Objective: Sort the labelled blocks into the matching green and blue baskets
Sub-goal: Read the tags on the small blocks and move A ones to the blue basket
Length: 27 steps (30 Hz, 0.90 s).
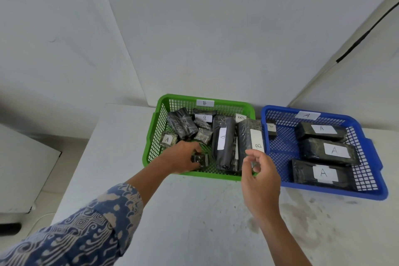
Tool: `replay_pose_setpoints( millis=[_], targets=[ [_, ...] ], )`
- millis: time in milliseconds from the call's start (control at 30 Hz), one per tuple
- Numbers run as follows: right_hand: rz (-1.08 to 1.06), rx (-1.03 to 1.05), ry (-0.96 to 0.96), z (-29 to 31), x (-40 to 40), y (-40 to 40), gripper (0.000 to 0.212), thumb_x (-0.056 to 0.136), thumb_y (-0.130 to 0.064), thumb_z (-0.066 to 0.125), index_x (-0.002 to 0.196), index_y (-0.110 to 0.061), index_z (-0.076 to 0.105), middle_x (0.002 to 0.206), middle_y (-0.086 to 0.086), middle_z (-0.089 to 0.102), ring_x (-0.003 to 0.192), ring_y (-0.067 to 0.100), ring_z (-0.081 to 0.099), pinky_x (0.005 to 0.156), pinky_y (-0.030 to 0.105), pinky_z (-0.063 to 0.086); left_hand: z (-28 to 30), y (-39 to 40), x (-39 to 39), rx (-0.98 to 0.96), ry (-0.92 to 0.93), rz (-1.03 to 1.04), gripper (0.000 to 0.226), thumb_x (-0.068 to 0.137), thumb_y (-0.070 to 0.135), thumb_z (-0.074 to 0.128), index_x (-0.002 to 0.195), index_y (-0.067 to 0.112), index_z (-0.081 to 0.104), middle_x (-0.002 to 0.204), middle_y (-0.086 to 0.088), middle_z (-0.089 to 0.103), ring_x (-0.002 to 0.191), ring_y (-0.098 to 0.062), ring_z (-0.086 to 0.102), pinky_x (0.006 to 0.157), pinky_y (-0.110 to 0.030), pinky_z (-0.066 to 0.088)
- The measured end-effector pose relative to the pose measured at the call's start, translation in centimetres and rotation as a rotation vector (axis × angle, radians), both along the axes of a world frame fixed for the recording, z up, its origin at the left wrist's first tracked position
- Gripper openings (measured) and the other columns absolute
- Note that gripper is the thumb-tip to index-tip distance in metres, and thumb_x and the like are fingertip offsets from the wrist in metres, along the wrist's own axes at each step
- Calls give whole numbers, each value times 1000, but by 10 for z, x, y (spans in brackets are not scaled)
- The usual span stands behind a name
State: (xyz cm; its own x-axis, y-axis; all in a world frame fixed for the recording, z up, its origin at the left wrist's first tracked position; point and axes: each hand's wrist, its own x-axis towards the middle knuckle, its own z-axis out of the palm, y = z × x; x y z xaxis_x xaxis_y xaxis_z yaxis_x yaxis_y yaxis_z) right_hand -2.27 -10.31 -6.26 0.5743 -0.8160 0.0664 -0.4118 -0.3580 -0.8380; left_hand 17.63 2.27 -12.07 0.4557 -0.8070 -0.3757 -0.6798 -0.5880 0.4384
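The green basket, tagged B, holds several dark wrapped blocks. One small block in it carries an A label. My left hand is inside the green basket, shut on a small dark block. My right hand grips the near end of a long block labelled B, which leans on the green basket's right edge. The blue basket, tagged A, stands to the right with three large A blocks and one small one.
Both baskets sit at the back of a white table, close to the grey wall. The table's left edge drops to a lower white surface. A dark cable runs along the wall at the right.
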Motion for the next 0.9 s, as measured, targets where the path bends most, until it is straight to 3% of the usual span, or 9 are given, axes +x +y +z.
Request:
replay_pose_setpoints(
  millis=[167, 367, 433, 533, 633, 833, 900],
  targets=[
    [2, -8, -29, 2, 4, 5, 20, 97, -13, 59, 109, -27, 66, 100, -21, 61, 97, 6, 59, 81, 20, 47, 3, 23, 7, -113, 75, 53, 21, 96, 25, 64, 115, 19, 63, 111, -1, 72, 89, -12, 67, 80, -24, 53],
    [34, -28, -66, 8, 10, 14, 22, 96, -9, 60, 106, -28, 65, 97, -21, 61, 92, 1, 59, 73, 13, 46, 9, 29, 3, -266, 176, 163, 9, 98, 19, 62, 103, 26, 60, 94, 15, 64, 82, -3, 62, 76, -28, 53],
    [79, -32, -74, 10, 9, 12, 25, 96, -12, 63, 111, -32, 63, 96, -18, 62, 85, 5, 58, 68, 15, 47, 15, 33, 2, -357, 263, 244, 15, 98, 17, 62, 98, 31, 59, 92, 13, 68, 81, -10, 64, 71, -35, 55],
    [338, 64, 51, 12, 7, 7, 52, 92, -30, 69, 139, -40, 47, 124, -21, 52, 97, 3, 55, 75, 15, 47, 28, 38, -3, -497, 444, 304, 21, 98, 13, 62, 101, 33, 61, 100, 1, 75, 91, -27, 71, 76, -48, 59],
    [559, 126, 211, 11, 11, 8, 77, 90, -43, 70, 153, -45, 27, 143, -28, 34, 114, -3, 50, 81, 9, 40, 43, 38, -12, -547, 505, 256, 14, 98, 10, 60, 107, 21, 61, 103, 1, 75, 94, -21, 72, 80, -43, 60],
    [505, 59, 134, 9, 16, 14, 57, 84, -37, 79, 132, -42, 49, 118, -25, 55, 99, 4, 58, 81, 28, 56, 56, 42, -31, -582, 555, 232, 14, 101, 6, 54, 111, 14, 59, 103, 0, 74, 86, -13, 68, 70, -23, 52],
    [498, 54, 124, 11, 13, 14, 54, 82, -38, 81, 127, -40, 51, 116, -23, 57, 97, 4, 59, 81, 29, 56, 62, 40, -42, -605, 623, 286, 14, 104, 15, 48, 113, 12, 58, 100, -1, 73, 81, -11, 65, 66, -22, 49]
  ],
)
